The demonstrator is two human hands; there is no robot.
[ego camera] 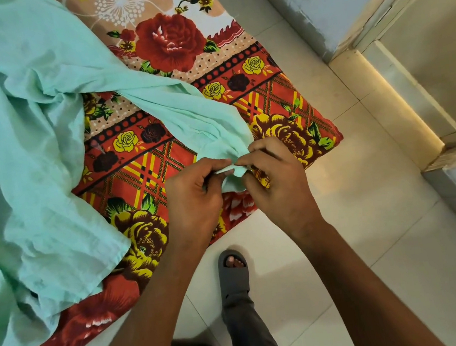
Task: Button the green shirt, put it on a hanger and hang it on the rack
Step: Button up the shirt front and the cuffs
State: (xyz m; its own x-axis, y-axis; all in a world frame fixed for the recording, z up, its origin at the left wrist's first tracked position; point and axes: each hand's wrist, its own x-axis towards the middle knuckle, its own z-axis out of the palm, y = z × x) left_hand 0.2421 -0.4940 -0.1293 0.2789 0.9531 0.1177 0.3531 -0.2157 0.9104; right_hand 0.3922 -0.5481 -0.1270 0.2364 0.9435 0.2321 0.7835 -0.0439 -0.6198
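Note:
The pale green shirt (26,157) lies crumpled across a flowered bed sheet (173,44). One sleeve stretches right toward the bed's corner, and its cuff (232,172) is pinched between both hands. My left hand (195,197) grips the cuff from the left with thumb and fingers closed. My right hand (276,178) pinches the same cuff from the right. The fingers hide any button. No hanger or rack is in view.
The bed's corner (328,137) juts over a pale tiled floor (369,213). My leg and a grey sandal (233,272) stand on the tiles below the hands. A wall and a door frame (401,99) run along the right.

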